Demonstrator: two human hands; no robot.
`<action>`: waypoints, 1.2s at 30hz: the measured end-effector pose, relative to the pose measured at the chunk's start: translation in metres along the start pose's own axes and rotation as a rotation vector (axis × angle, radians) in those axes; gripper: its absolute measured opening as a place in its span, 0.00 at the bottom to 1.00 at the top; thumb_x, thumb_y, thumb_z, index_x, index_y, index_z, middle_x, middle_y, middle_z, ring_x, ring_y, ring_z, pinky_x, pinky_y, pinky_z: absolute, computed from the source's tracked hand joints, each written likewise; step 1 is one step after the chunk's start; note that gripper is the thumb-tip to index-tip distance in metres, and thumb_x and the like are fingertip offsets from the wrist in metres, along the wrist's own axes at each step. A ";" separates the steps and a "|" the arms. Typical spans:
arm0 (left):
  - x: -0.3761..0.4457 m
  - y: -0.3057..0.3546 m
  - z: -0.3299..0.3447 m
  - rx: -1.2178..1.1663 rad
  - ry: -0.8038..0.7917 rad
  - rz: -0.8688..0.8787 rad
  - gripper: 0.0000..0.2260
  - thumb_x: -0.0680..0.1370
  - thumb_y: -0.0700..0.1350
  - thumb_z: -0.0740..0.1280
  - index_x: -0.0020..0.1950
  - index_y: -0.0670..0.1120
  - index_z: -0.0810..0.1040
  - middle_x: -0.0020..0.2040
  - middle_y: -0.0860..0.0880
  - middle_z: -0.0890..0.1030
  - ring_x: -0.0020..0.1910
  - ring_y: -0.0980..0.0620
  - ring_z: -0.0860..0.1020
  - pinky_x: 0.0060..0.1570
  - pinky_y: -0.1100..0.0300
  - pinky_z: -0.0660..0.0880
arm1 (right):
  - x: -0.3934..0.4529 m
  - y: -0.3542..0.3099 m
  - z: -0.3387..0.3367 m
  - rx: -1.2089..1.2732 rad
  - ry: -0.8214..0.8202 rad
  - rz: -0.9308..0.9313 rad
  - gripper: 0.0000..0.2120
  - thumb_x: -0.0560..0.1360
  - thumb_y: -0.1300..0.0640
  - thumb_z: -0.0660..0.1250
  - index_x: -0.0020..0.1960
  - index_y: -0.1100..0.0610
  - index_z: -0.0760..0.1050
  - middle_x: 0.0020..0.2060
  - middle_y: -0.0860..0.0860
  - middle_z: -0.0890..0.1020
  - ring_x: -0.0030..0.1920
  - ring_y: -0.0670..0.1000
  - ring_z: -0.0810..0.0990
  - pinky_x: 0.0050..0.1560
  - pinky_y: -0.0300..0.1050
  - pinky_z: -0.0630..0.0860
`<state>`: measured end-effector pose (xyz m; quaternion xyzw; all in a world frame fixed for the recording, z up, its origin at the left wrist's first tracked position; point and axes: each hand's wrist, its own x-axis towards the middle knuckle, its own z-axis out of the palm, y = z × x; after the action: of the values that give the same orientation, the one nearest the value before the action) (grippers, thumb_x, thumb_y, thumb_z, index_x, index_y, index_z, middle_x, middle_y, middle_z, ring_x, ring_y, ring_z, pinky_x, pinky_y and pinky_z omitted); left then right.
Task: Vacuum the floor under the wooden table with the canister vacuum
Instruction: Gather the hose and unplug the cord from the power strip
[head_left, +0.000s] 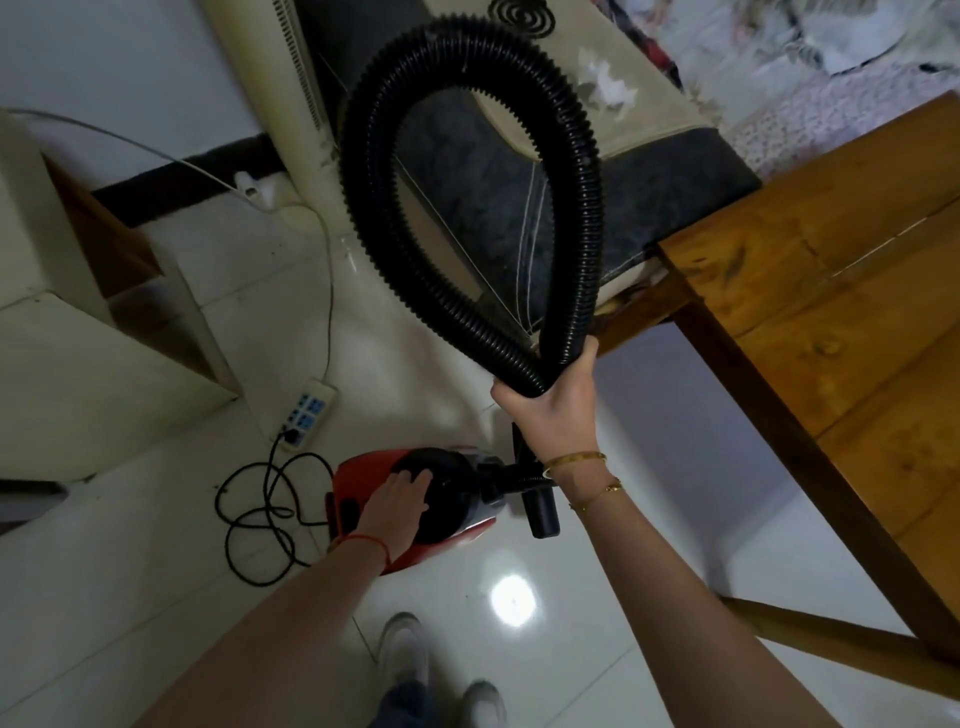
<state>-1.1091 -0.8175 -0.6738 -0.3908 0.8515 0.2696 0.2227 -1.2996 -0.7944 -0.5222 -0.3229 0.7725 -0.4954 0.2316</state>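
A red and black canister vacuum (457, 493) sits on the white tiled floor (156, 571) in front of my feet. My left hand (397, 504) rests on its black top with fingers spread. My right hand (553, 410) grips the black ribbed hose (374, 171), gathered into a tall loop above the canister. A black nozzle end (543, 514) sticks out beside the canister. The wooden table (841, 332) stands to the right, its leg and lower rail showing.
A white power strip (306, 415) lies on the floor with the vacuum's black cord (260, 514) coiled beside it. A cream cabinet (78, 322) stands at left, a tall white appliance (280, 104) at the back, and a dark sofa (597, 171) behind the table.
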 end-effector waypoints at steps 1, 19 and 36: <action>0.009 0.002 0.001 0.002 -0.002 0.007 0.23 0.82 0.44 0.57 0.76 0.44 0.57 0.67 0.41 0.70 0.64 0.44 0.69 0.63 0.54 0.67 | 0.005 0.006 0.003 -0.019 -0.006 0.008 0.31 0.59 0.53 0.74 0.55 0.53 0.59 0.47 0.53 0.72 0.48 0.49 0.75 0.39 0.32 0.72; 0.119 0.010 0.014 0.060 0.015 0.046 0.21 0.81 0.44 0.60 0.74 0.47 0.62 0.65 0.43 0.71 0.63 0.45 0.70 0.60 0.53 0.70 | 0.071 0.097 0.009 -0.071 0.039 0.108 0.38 0.59 0.48 0.75 0.61 0.58 0.60 0.52 0.56 0.74 0.52 0.52 0.77 0.52 0.45 0.78; 0.148 0.013 0.035 0.064 0.070 0.016 0.21 0.81 0.43 0.60 0.74 0.46 0.62 0.63 0.44 0.72 0.62 0.45 0.71 0.60 0.54 0.70 | 0.092 0.119 0.031 -0.270 0.076 -0.009 0.49 0.58 0.46 0.81 0.68 0.62 0.59 0.61 0.52 0.69 0.60 0.46 0.67 0.61 0.35 0.66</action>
<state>-1.2019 -0.8686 -0.7840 -0.3860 0.8700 0.2301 0.2029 -1.3736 -0.8448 -0.6470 -0.3358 0.8388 -0.3998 0.1545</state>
